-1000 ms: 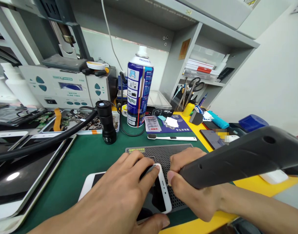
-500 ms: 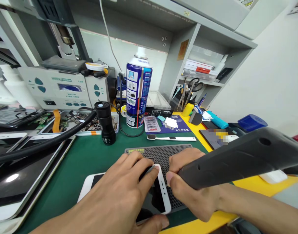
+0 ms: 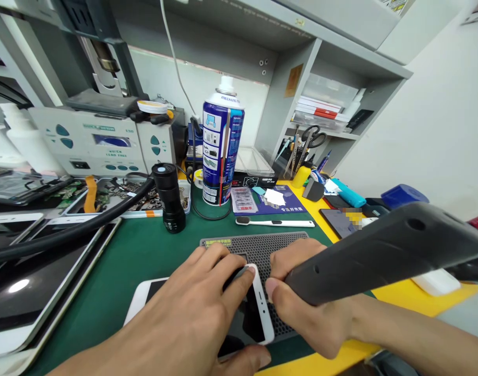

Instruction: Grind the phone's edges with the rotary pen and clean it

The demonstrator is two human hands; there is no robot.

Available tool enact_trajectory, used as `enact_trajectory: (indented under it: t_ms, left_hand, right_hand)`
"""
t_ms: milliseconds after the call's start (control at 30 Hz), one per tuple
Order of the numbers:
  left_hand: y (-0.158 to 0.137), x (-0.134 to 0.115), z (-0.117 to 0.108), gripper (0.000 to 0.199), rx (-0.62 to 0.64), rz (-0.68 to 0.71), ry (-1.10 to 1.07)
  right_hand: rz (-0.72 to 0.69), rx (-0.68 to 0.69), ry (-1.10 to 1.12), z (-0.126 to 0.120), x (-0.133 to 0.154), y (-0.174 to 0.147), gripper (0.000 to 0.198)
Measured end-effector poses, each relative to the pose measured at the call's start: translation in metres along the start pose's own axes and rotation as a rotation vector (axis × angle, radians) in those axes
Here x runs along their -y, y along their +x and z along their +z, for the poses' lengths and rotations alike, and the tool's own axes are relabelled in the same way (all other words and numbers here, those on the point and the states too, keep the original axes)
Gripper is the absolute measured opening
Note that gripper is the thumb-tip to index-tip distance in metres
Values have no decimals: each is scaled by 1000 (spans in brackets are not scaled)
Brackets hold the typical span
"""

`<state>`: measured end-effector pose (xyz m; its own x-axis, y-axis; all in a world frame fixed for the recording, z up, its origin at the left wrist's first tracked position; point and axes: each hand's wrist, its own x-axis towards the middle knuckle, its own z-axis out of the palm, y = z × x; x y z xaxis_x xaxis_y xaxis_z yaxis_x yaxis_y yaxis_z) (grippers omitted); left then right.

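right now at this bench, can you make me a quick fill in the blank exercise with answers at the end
1. The right hand grips a dark tool, while the left hand rests on a phone whose border is ____.
2. Below its white top, the upright spray can is mainly ____.
3. In the picture, the black flashlight stands to the ____ of the spray can.
4. The work mat under the flashlight is coloured ____.

Missing words: white; blue; left; green
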<state>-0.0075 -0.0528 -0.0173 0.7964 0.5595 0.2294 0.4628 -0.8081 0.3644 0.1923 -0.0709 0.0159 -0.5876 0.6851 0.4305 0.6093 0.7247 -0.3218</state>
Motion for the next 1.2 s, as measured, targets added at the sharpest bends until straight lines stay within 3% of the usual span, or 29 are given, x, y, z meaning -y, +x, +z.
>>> enact_trajectory:
  t_ms: [300,667,733,867,933,1033,1200]
  left_hand:
    - [1,-3,-7,43,-6,-16,-9]
    - [4,-1,-1,45,-61,12,17]
    - [2,-2,-2,48,-86,11,38]
    - [-2,-4,-7,54,-139,8,48]
    - [-3,-6,-13,56,-169,-10,44]
    - [-5,-11,-26,63,-283,1,57]
    - [-10,-15,-36,75,-589,51,208]
  right_hand:
    - [-92,34,-119,1,-4,-3,28]
    - [1,57,-33,5,-9,-7,29]
    - [98,-33,53,8,-11,-10,32]
    - [393,-455,269,9,-13,-13,34]
    - [467,-578,335,5,-14,-12,32]
    - [507,-551,314,-5,-18,-9,24]
    - [500,-537,185,-10,-22,-7,15]
